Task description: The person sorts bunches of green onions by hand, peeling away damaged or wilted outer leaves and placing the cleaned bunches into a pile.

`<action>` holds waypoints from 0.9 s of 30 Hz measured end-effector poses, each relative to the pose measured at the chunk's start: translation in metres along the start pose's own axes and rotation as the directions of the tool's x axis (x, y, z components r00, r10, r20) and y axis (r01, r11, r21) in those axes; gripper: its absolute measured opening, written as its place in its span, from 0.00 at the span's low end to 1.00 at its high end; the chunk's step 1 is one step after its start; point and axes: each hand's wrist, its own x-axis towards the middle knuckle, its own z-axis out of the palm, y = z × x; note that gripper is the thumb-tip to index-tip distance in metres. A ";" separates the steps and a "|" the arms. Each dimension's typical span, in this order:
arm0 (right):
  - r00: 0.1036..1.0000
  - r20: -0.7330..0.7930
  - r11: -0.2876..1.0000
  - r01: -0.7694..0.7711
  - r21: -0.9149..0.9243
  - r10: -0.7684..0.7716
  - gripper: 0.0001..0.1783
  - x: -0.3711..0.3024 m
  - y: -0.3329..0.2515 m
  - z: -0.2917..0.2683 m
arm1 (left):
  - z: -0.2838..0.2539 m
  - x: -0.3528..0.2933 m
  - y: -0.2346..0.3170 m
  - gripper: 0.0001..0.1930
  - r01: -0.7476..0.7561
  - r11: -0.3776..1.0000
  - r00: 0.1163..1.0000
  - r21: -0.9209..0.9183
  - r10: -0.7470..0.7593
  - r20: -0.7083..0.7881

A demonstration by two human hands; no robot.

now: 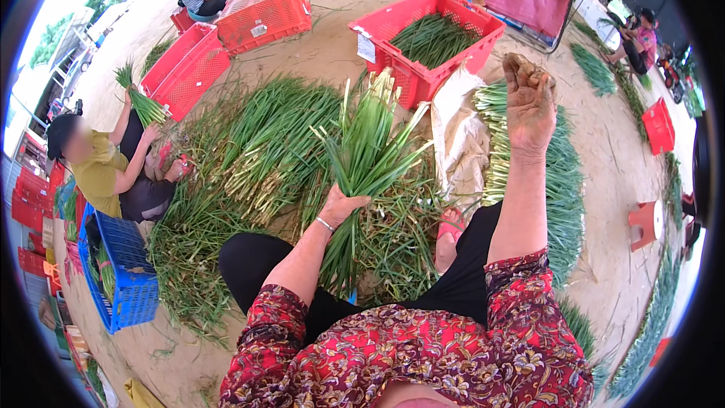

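Observation:
My left hand point(344, 205) is wrapped round the middle of a bunch of garlic chives point(371, 136), held over my lap with the pale stem ends pointing up and away from me. My right hand point(529, 109) is raised to the right, apart from the bunch. Its soiled fingers curl in toward the palm; whether anything small lies in them I cannot make out. Below the right hand, a long row of chives point(555, 181) lies on the ground beside a whitish sack point(457, 140). Left of the held bunch spreads a heap of loose chives point(283, 125).
A red crate point(411, 79) partly filled with chives stands ahead. Two more red crates point(264, 19) sit further left. Trimmings point(400, 238) cover the ground by my feet. At left, a seated person point(113, 170) holds chives near a blue crate point(128, 287). A red stool point(646, 225) stands right.

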 end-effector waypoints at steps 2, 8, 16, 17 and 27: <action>0.999 0.031 1.000 -0.008 0.002 0.008 0.09 0.004 -0.008 -0.006 | 0.002 -0.001 0.003 0.14 0.016 1.000 1.000 -0.006 -0.016 0.004; 0.881 -0.084 0.554 -0.365 -0.749 0.466 0.08 -0.028 0.043 0.008 | 0.004 -0.001 0.002 0.15 0.036 0.999 0.998 0.008 -0.037 0.047; 0.870 -0.136 -0.013 -0.147 -0.989 0.474 0.24 -0.049 0.076 0.011 | 0.033 -0.017 0.022 0.19 -0.045 0.941 0.988 0.337 -0.009 0.155; 0.862 -0.163 -0.065 -0.151 -0.986 0.480 0.23 -0.047 0.070 0.016 | 0.032 -0.017 0.020 0.19 -0.060 0.930 0.985 0.363 -0.004 0.174; 0.919 -0.228 0.345 -0.337 -0.876 0.321 0.07 -0.031 0.052 -0.014 | 0.023 -0.018 0.020 0.20 0.101 0.990 0.972 0.098 -0.119 0.203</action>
